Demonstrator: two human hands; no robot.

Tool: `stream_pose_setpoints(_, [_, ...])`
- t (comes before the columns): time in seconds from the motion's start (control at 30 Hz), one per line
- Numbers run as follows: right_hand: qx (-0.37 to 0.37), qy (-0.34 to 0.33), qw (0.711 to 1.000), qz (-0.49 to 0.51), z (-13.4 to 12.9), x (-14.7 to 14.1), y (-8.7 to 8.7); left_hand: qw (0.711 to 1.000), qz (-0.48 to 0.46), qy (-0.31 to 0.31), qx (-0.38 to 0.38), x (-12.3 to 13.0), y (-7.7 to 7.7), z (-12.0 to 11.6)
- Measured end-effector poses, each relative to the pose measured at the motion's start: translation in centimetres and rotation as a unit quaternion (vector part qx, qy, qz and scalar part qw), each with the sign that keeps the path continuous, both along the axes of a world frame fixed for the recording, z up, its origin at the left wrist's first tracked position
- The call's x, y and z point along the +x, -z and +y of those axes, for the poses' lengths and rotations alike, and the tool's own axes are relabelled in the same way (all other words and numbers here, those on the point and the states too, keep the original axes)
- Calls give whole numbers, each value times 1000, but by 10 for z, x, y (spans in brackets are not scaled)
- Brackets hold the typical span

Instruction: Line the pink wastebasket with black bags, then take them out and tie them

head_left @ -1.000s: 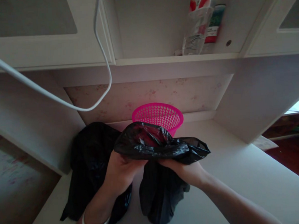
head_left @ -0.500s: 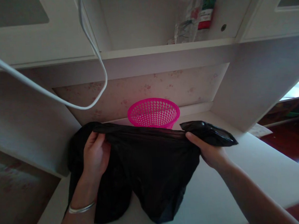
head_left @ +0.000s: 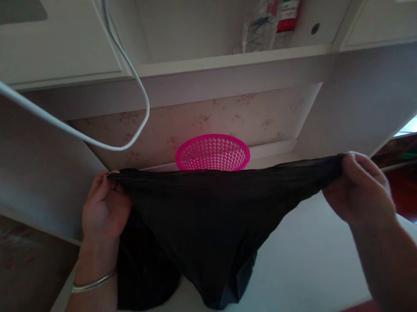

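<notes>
A black plastic bag (head_left: 211, 216) is stretched wide between my two hands, its upper edge pulled nearly straight and its lower part hanging down to the desk. My left hand (head_left: 106, 205), with a silver bangle on the wrist, pinches the bag's upper left corner. At the opposite corner my right hand (head_left: 366, 187) is closed on the edge between thumb and fingers. Behind the bag stands a pink perforated plastic basket (head_left: 211, 151), its lower part hidden. More black material (head_left: 144, 271) lies below my left hand; whether it joins the bag I cannot tell.
The white desk (head_left: 298, 263) runs under everything, with side panels left and right. A white cable (head_left: 70, 128) loops in front at upper left. Above, a shelf (head_left: 238, 60) holds a clear plastic package (head_left: 260, 27) and a bottle with a red band (head_left: 287, 17).
My hands have moved apart, my right hand far to the right, and the bag's edge is stretched wider. The glossy black bunch beside my right hand no longer shows.
</notes>
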State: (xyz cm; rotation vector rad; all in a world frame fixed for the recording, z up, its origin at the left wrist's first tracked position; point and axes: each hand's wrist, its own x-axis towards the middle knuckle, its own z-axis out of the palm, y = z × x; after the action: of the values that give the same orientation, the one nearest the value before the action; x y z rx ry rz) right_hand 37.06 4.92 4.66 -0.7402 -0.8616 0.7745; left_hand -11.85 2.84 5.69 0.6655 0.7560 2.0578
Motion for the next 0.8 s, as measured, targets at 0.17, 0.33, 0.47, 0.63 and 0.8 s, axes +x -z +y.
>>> stream_pose_setpoints(0.17, [7,-47,998,39,-5,8,16,998,20,56,-8,15,20,-13])
stream_pose_setpoints(0.33, [-71,-177,982,0,-9,-12,67,977,116,102,-144,43,48,-17])
stream_pose_setpoints(0.47, [-137,-177,974,-19,-3,-26,91,977,117,44,-175,60,45,-11])
stream_pose_setpoints(0.63, [-110,-128,986,11,3,-16,82,990,65,-23,-122,44,38,-11])
stream_pose_setpoints(0.8, [-49,-74,995,45,6,13,71,993,64,-56,-77,12,48,-15])
